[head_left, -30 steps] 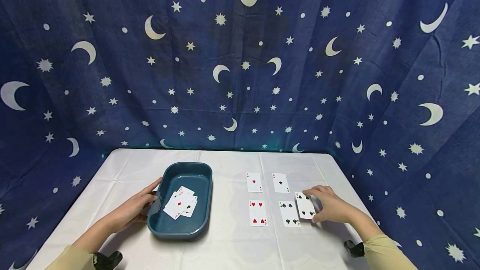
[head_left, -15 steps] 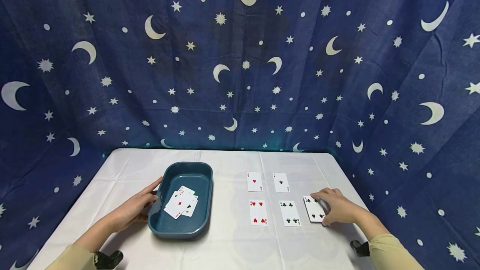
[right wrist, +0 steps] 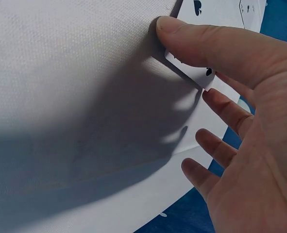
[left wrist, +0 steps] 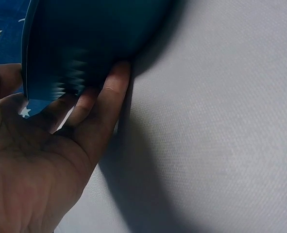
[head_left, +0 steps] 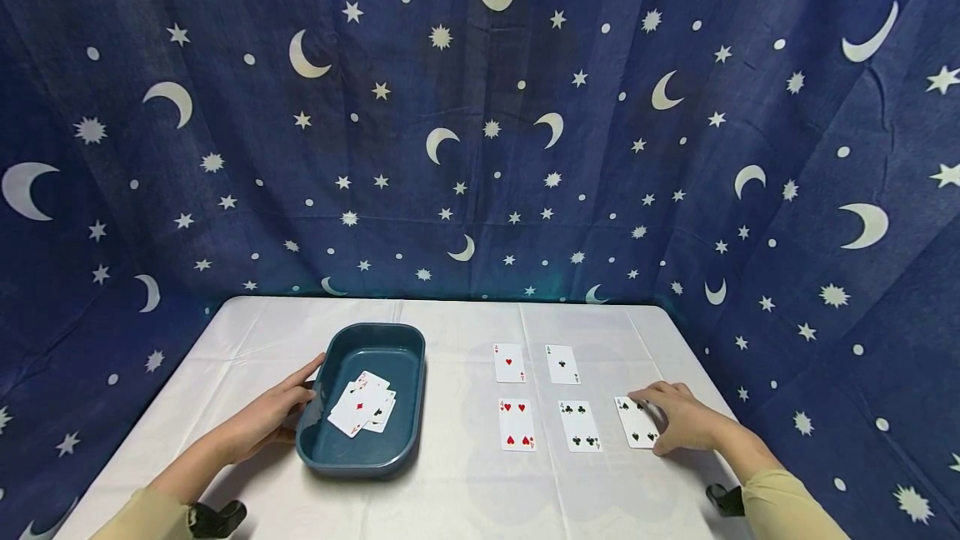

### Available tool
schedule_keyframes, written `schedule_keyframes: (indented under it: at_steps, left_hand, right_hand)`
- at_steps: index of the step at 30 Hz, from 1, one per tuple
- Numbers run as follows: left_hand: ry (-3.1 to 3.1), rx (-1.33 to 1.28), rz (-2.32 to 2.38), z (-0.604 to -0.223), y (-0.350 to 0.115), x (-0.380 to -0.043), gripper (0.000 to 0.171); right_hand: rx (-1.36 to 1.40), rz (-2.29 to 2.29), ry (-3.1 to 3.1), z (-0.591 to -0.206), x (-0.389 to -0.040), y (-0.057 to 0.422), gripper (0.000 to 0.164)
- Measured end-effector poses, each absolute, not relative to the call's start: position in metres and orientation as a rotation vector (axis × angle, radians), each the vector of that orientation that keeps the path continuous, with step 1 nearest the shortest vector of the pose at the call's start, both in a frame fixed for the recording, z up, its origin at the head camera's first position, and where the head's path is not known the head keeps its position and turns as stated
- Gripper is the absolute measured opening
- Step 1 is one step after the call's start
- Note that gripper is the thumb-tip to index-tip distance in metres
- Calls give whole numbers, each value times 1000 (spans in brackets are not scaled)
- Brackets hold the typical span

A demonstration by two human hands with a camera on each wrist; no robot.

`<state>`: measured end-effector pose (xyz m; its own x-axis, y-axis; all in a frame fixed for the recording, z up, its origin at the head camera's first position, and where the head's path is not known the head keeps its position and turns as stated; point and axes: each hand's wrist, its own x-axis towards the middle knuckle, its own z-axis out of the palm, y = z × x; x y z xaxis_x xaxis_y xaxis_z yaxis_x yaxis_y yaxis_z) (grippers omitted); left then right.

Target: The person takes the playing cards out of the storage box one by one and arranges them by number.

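My right hand is over a four of spades playing card at the right of the table, thumb at its near corner and index finger at its far edge. The thumb lies across the card in the right wrist view; the other fingers are spread apart. To its left lie a four of clubs, a four of hearts, an ace of clubs and an ace of hearts. My left hand grips the side of a dark blue tray, thumb at the rim, fingers against the outer wall.
Inside the tray several cards overlap, an ace of diamonds on top. A white cloth covers the table. Behind and around it hangs a blue curtain with moons and stars.
The right hand has moved right with the four of spades, from against the four of clubs to a spot apart from it; the card now lies flatter. Left hand and tray have stayed put.
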<state>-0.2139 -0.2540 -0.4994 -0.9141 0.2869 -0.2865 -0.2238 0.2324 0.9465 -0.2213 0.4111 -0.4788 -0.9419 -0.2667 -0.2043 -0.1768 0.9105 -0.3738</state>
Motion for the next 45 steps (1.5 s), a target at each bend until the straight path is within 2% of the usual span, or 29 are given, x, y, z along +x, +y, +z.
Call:
schedule_keyframes:
  at_steps: [24, 45]
  left_hand:
    - [2115, 83, 1718, -498, -255, -213, 70]
    - [2121, 70, 1708, -497, -255, -213, 70]
  right_hand:
    - [-293, -502, 2798, -481, -219, 412, 90]
    - [-424, -541, 2837, -472, -222, 411, 94]
